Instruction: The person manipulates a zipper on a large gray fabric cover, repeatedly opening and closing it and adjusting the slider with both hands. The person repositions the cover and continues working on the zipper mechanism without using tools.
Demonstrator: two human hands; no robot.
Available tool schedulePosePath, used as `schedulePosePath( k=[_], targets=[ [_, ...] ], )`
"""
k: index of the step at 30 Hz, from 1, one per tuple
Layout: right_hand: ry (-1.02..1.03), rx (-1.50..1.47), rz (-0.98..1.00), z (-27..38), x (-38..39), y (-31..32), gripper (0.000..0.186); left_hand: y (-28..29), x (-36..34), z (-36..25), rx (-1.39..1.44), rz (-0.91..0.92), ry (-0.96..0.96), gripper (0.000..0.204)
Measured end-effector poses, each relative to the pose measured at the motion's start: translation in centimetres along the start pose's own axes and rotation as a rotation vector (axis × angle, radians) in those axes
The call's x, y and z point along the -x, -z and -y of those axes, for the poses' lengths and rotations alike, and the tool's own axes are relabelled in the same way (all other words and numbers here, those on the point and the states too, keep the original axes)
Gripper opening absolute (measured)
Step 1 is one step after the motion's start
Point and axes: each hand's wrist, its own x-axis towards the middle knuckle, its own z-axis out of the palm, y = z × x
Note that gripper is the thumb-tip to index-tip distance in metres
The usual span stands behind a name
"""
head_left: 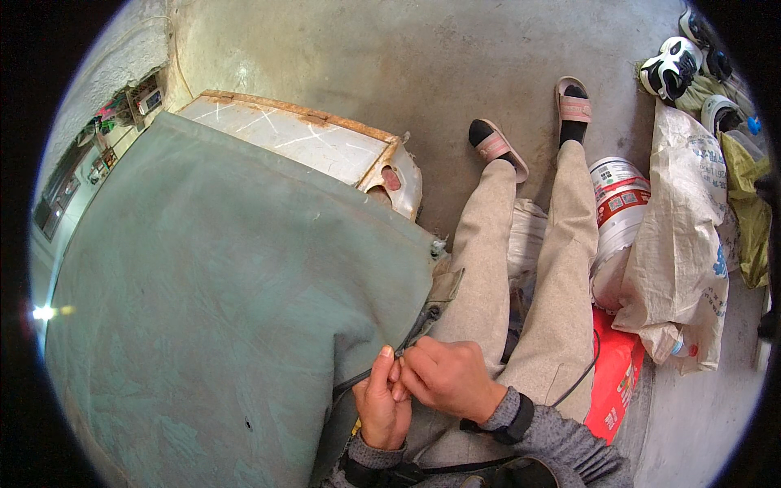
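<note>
My left hand (382,407) is closed in a pinch with its thumb pointing up, beside the edge of a large grey-green cloth (220,268). Against its fingertips presses my right hand (447,376), its fingers curled closed. Whatever is pinched between them is too small and hidden to name. A dark strip (351,380) runs out from the left hand across the cloth. Dark, frayed-looking material (425,320) leads away from the fingertips along the cloth's edge. Something small and yellow (356,426) shows beside the left wrist.
The cloth drapes over a piece with a rusty-edged white panel (293,146). My outstretched legs (480,252) lie to the right. Beyond them are stacked buckets (620,203), a white woven sack (679,236), a red bag (614,374) and shoes (672,67). A thin black cable (586,374) crosses my thigh.
</note>
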Motion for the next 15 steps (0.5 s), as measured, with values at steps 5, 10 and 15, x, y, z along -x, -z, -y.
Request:
schedulePosePath(
  k=[5, 10, 15],
  targets=[
    [0.134, 0.085, -0.035, -1.0, -0.4, 0.0, 0.018, 0.1, 0.1, -0.3, -0.039, 0.014, 0.016, 0.038],
    [0.126, 0.052, -0.012, -1.3, -0.6, 0.4, 0.021, 0.0, 0.0, -0.3, -0.063, -0.018, 0.005, 0.040],
    [-0.011, 0.050, -0.063, -0.1, -1.0, 0.3, 0.024, -0.2, 0.1, 0.7, -0.063, -0.052, -0.072, 0.037]
  ],
)
